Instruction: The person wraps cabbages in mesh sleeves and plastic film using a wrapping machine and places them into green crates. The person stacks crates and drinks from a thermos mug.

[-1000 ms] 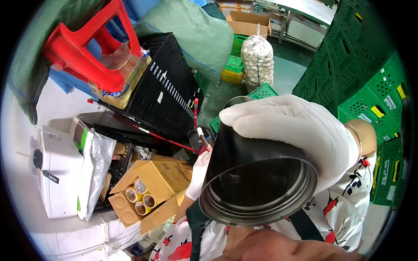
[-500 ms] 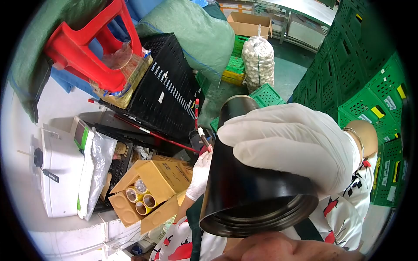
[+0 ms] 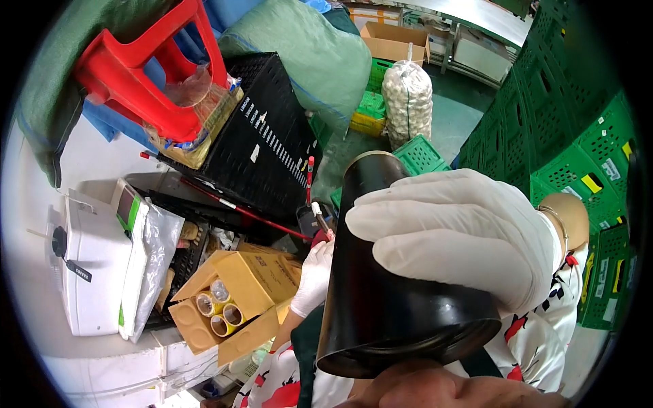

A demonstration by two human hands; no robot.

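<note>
A black cylinder with a metal rim fills the lower centre of the head view, close to the camera. Wrapped around its right side is my right hand, in a white glove, with a bangle at the wrist. My left hand, also gloved in white, is left of the cylinder and partly behind it. Its fingers are closed on a slim dark tool with a white tip. The lower end of that tool is hidden by the fingers.
An open cardboard box with rolls lies at lower left, beside a white container. A red stool rests on a black crate. Green crates are stacked at right. Behind stands a bag of white pieces.
The black cylinder has tilted, so its wide opening no longer faces the camera and more of its side shows. My right hand has moved slightly down with it. My left hand has barely moved.
</note>
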